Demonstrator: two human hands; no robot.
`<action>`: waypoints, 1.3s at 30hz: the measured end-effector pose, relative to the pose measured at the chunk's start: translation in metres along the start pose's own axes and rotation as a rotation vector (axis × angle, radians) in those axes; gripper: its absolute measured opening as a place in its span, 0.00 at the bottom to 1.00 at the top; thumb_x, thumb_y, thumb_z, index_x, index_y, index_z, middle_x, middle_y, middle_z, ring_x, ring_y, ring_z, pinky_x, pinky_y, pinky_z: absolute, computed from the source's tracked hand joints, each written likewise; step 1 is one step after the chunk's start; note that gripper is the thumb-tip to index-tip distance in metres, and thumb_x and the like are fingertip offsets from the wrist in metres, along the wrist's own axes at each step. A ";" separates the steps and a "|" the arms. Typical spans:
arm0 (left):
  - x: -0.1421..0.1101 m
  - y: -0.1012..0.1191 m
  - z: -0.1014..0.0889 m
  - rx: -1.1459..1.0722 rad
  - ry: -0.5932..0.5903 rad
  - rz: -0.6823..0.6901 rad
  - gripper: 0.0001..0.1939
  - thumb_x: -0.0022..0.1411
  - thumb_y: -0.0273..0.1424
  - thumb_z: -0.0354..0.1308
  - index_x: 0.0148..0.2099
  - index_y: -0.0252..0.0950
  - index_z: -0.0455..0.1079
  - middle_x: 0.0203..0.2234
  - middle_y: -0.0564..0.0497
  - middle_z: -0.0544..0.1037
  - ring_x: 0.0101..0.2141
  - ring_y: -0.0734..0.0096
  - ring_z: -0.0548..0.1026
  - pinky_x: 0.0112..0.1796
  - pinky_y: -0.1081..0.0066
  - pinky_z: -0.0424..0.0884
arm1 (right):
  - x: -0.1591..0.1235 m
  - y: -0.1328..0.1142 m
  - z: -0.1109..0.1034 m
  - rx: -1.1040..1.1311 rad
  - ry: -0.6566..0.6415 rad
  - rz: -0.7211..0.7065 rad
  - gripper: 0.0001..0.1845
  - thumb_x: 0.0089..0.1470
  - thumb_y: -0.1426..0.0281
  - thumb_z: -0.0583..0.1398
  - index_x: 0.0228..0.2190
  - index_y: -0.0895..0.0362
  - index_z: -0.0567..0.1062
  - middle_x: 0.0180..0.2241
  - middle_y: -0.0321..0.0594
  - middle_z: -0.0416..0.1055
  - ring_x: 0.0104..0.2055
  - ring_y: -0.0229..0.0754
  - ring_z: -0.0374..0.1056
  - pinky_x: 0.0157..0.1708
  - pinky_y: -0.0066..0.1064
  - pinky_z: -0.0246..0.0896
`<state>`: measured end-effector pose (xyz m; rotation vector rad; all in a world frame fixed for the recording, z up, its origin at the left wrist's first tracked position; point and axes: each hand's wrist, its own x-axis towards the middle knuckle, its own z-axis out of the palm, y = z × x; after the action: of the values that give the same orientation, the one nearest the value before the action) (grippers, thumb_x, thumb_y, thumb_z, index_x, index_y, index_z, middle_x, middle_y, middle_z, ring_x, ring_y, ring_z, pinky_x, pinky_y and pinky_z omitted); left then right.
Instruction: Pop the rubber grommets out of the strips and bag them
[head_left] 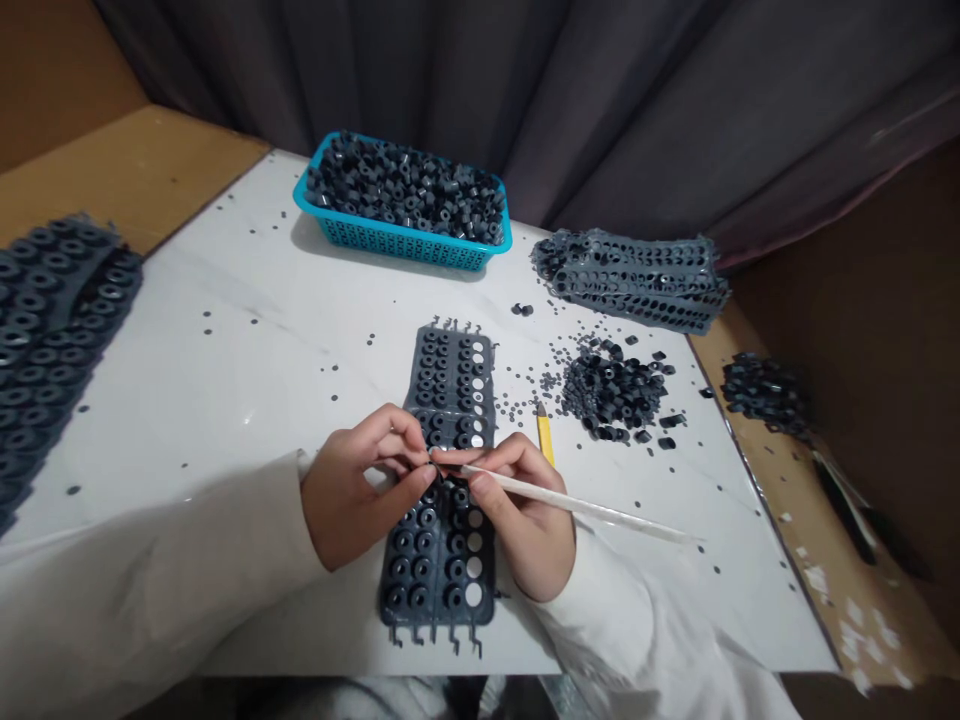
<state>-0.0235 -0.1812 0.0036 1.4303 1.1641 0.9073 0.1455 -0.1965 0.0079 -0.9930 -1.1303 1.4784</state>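
A dark grey rubber sheet (450, 400) studded with small rings lies lengthwise on the white tabletop (247, 340) in front of me; several holes along its right column show white. My left hand (360, 495) rests on the sheet's left edge, thumb and forefinger pinched together at its middle. My right hand (517, 510) grips a thin white stick (600, 510) like a pen. The stick's tip meets my left fingertips over the sheet. Whether a ring sits between the left fingers is hidden.
A blue basket (405, 240) full of dark rings stands at the back. A stack of used sheets (637, 275) lies back right, a loose ring pile (615, 390) beside it, a yellow knife (545, 435) near my right hand. More sheets (52, 320) lie left.
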 end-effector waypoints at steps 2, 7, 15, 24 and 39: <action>-0.001 0.002 0.001 0.003 0.019 -0.009 0.06 0.56 0.30 0.55 0.34 0.38 0.59 0.21 0.58 0.73 0.23 0.78 0.70 0.26 0.78 0.65 | 0.000 0.000 0.000 -0.010 -0.006 -0.010 0.04 0.55 0.71 0.60 0.29 0.55 0.68 0.39 0.41 0.78 0.43 0.41 0.73 0.44 0.35 0.68; -0.001 0.005 0.002 0.002 0.007 -0.022 0.06 0.56 0.30 0.55 0.34 0.37 0.58 0.21 0.58 0.73 0.23 0.77 0.70 0.26 0.78 0.65 | 0.001 0.000 0.001 -0.039 -0.010 -0.044 0.04 0.55 0.73 0.60 0.29 0.54 0.68 0.39 0.40 0.78 0.43 0.41 0.74 0.43 0.34 0.68; 0.000 0.007 0.002 -0.002 0.015 -0.041 0.06 0.55 0.30 0.54 0.33 0.38 0.58 0.21 0.57 0.74 0.23 0.77 0.70 0.26 0.77 0.65 | 0.000 0.003 -0.002 -0.104 -0.040 -0.126 0.03 0.55 0.74 0.59 0.31 0.54 0.69 0.40 0.41 0.77 0.44 0.42 0.73 0.42 0.35 0.67; 0.000 0.006 0.002 -0.006 0.004 -0.031 0.06 0.55 0.29 0.55 0.34 0.38 0.58 0.21 0.58 0.74 0.23 0.77 0.70 0.26 0.78 0.66 | 0.000 0.006 -0.003 -0.156 -0.036 -0.161 0.04 0.55 0.74 0.59 0.32 0.54 0.68 0.39 0.41 0.77 0.43 0.42 0.73 0.41 0.35 0.68; 0.002 -0.002 0.000 -0.005 -0.015 -0.002 0.07 0.56 0.29 0.55 0.34 0.37 0.58 0.23 0.55 0.75 0.23 0.77 0.71 0.27 0.77 0.67 | -0.001 0.003 -0.003 -0.171 0.026 -0.122 0.03 0.56 0.73 0.59 0.31 0.54 0.68 0.39 0.42 0.78 0.42 0.43 0.74 0.42 0.37 0.70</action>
<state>-0.0237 -0.1791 0.0014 1.4295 1.1511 0.8960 0.1478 -0.1974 0.0047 -1.0375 -1.2920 1.2851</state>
